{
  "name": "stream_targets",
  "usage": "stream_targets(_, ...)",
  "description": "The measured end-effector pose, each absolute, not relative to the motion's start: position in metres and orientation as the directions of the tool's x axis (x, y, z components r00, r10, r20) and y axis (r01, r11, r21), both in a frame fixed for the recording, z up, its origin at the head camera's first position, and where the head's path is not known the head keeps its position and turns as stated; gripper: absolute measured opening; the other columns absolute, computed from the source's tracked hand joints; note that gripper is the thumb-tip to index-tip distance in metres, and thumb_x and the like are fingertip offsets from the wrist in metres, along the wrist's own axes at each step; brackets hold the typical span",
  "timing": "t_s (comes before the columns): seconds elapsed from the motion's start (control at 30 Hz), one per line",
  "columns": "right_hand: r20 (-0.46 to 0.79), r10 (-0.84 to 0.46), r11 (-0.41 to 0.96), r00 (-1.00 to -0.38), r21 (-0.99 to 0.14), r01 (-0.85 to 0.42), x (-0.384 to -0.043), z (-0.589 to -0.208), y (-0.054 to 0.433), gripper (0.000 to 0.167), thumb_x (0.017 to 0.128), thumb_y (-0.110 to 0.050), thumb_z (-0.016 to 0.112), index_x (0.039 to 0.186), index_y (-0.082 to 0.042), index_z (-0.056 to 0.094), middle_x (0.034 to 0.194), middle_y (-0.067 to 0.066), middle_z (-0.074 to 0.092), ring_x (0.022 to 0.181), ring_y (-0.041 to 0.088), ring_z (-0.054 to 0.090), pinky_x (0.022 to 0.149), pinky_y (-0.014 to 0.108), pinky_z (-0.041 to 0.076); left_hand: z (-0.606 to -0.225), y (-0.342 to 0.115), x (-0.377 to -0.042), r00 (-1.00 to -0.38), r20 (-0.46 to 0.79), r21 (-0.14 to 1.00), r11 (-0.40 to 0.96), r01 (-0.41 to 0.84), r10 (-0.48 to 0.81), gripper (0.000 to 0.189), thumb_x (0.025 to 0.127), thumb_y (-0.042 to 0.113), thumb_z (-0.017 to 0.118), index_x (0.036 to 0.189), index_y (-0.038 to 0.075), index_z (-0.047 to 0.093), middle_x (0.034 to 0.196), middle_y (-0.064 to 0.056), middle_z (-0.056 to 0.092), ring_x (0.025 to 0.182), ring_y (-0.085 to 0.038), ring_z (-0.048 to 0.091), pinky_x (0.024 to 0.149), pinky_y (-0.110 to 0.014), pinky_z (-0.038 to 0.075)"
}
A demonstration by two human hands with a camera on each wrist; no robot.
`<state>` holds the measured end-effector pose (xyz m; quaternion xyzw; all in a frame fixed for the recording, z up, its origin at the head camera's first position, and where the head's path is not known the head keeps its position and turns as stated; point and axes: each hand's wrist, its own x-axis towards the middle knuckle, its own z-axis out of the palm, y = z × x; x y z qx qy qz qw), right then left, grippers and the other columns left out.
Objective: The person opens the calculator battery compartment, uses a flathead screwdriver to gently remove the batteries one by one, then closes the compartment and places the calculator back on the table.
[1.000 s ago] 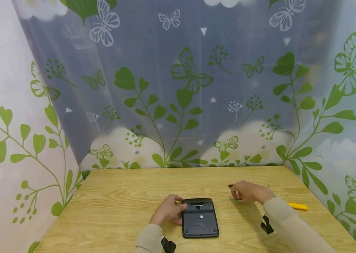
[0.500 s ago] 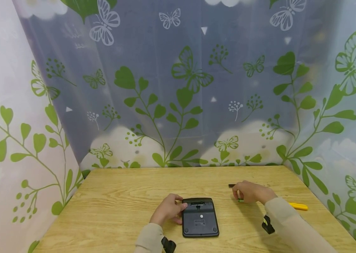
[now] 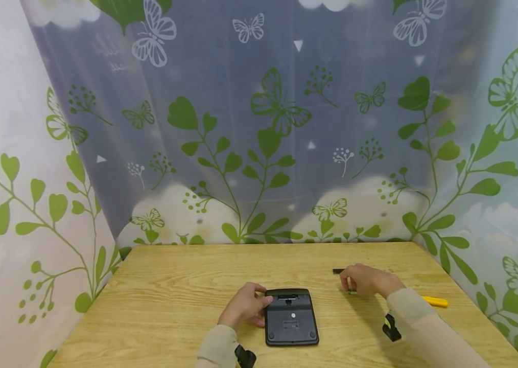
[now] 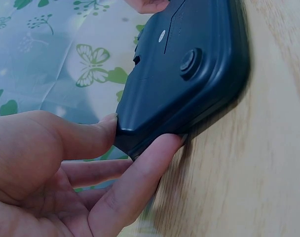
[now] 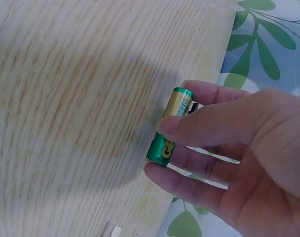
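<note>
Against the frame from a second ago, the right hand [image 3: 366, 280] has drifted a little to the right, taking the green-and-gold battery [image 5: 165, 145] along, so that more of the small black strip [image 3: 338, 271] now shows beside its fingertips; the left hand [image 3: 244, 305] and the black device [image 3: 291, 319] have stayed put. The right hand's fingers [image 5: 189, 185] are curled in close, thumb across the battery's side, pinching it above the surface [image 3: 176, 286]. The left hand's fingers [image 4: 140, 182] hold the device at its far left corner, thumb on the upper edge and forefinger against the side. The device lies flat with its underside up, a recess open near its far end. A yellow tool [image 3: 436, 301] lies to the right, partly hidden behind the right sleeve [image 3: 417, 306]. The surface is pale yellowish wood with a visible grain, narrowing toward its far edge. Behind it hangs a grey-blue curtain [image 3: 222, 76] printed with green leafy stems, butterflies and white clouds, and paler patterned sheets close in both sides.
</note>
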<state>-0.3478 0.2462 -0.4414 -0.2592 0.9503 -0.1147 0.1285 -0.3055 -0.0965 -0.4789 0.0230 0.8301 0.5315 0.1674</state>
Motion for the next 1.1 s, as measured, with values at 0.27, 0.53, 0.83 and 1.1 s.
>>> stream_targets(0.27, -0.203, -0.498, 0.852, -0.843, -0.293, -0.433, -0.345, -0.441, 0.247, 0.048, 0.082, 0.03, 0.052, 0.089, -0.015, 0.067, 0.082, 0.004, 0.061, 0.068, 0.015, 0.044, 0.062, 0.029, 0.039, -0.48, -0.098, -0.306, -0.938, -0.262, 0.889, 0.436, -0.144, 0.226, 0.048, 0.103, 0.013, 0.065, 0.144, -0.006, 0.052, 0.098, -0.014, 0.068, 0.08, -0.02, 0.07, 0.057, -0.032, 0.066)
stream_targets(0.53, -0.2, -0.489, 0.852, -0.849, -0.319, -0.415, -0.345, -0.446, 0.251, 0.053, 0.08, 0.033, 0.048, 0.086, -0.015, 0.067, 0.074, 0.002, 0.054, 0.065, 0.014, 0.036, 0.063, 0.029, 0.035, -0.481, -0.098, -0.306, -0.938, -0.257, 0.889, 0.436, -0.136, 0.232, 0.048, 0.103, 0.013, 0.065, 0.144, -0.007, 0.052, 0.097, -0.014, 0.068, 0.08, -0.02, 0.071, 0.058, -0.033, 0.066)
stream_targets(0.83, -0.198, -0.473, 0.854, -0.859, -0.343, -0.391, -0.348, -0.45, 0.255, 0.054, 0.08, 0.034, 0.047, 0.083, -0.016, 0.066, 0.064, -0.003, 0.041, 0.061, 0.013, 0.025, 0.061, 0.027, 0.032, -0.479, -0.099, -0.307, -0.937, -0.25, 0.891, 0.436, -0.125, 0.242, 0.049, 0.103, 0.013, 0.065, 0.145, -0.007, 0.051, 0.098, -0.014, 0.069, 0.08, -0.021, 0.072, 0.059, -0.034, 0.066)
stream_targets(1.1, -0.19, -0.477, 0.852, -0.858, -0.34, -0.398, -0.348, -0.451, 0.257, 0.052, 0.08, 0.034, 0.049, 0.083, -0.016, 0.066, 0.067, -0.001, 0.049, 0.061, 0.013, 0.028, 0.059, 0.025, 0.032, -0.479, -0.099, -0.307, -0.939, -0.242, 0.891, 0.439, -0.117, 0.243, 0.049, 0.102, 0.013, 0.066, 0.144, -0.008, 0.052, 0.097, -0.014, 0.069, 0.08, -0.021, 0.072, 0.058, -0.033, 0.066)
